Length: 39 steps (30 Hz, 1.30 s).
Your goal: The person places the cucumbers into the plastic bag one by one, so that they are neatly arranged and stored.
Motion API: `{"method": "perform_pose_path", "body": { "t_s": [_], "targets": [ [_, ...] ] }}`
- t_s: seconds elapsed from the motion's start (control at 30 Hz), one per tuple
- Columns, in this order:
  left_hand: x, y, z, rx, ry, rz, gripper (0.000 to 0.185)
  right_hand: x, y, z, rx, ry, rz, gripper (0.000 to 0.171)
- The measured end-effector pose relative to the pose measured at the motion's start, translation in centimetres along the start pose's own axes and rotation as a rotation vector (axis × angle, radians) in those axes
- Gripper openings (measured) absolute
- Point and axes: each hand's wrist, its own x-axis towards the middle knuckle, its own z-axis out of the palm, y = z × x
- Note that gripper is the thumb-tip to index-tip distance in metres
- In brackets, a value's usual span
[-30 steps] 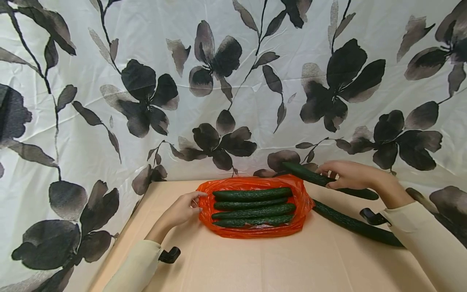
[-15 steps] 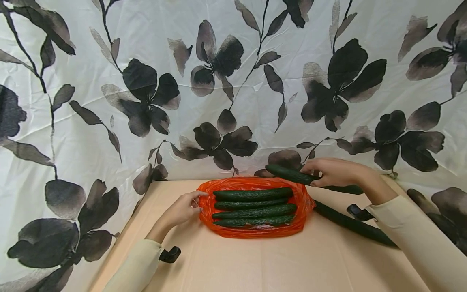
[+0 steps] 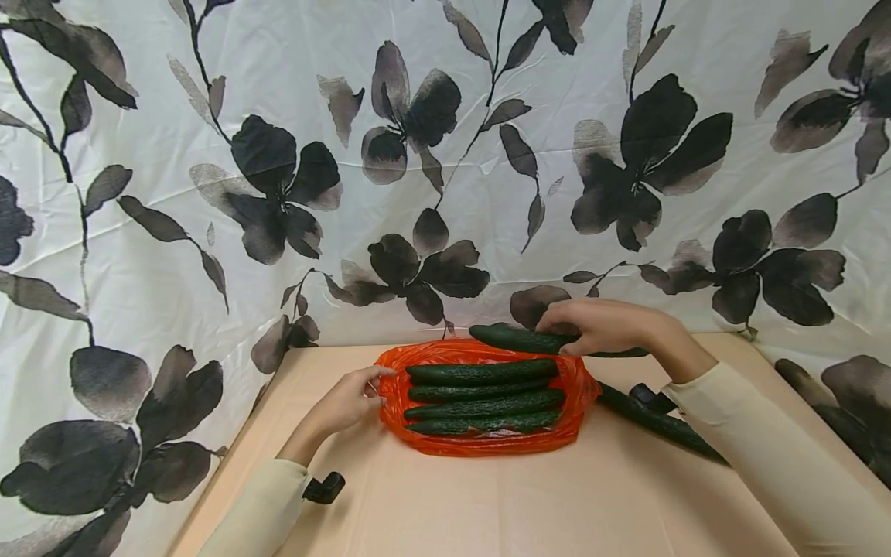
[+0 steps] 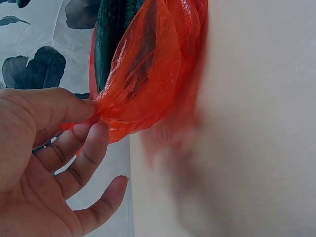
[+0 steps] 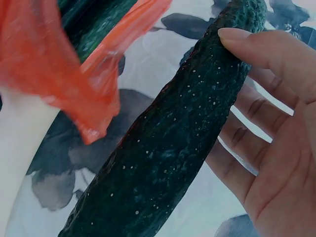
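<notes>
Head view. We log our left hand (image 3: 346,401) lying low on the counter (image 3: 487,503), forearm angled in from the lower left, thumb and fingertips pinching the near edge of the orange bag (image 3: 574,387). Four cucumbers (image 3: 483,371) lie side by side in the bag, just right of that hand. Our right hand (image 3: 605,326) reaches in from the right, palm down, fingers wrapped over a held cucumber (image 3: 515,338) raised level above the bag's far rim. Below the right wrist, a loose cucumber (image 3: 654,422) lies on the counter.

Left wrist view. We record the left hand (image 4: 44,158) with thumb and forefinger nipping a fold of the orange bag (image 4: 148,84); the other fingers curl loosely beneath.

Right wrist view. We note the right hand (image 5: 276,148) cradling the held cucumber (image 5: 168,153), thumb tip pressed near its end; the orange bag (image 5: 44,64) sits just beyond it.
</notes>
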Motion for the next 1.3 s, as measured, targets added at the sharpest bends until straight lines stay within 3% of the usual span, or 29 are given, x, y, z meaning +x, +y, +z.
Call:
{"method": "perform_pose_path", "body": {
  "t_s": [0.3,1.3],
  "targets": [
    [0.0,0.1,0.0,0.004,0.003,-0.009,0.045,2.2,-2.1,-0.1,-0.021,-0.021,-0.088,0.040],
    [-0.2,0.2,-0.2,0.006,-0.002,-0.011,0.046,7.3,-5.2,4.2,-0.032,-0.070,-0.119,0.041]
  ]
}}
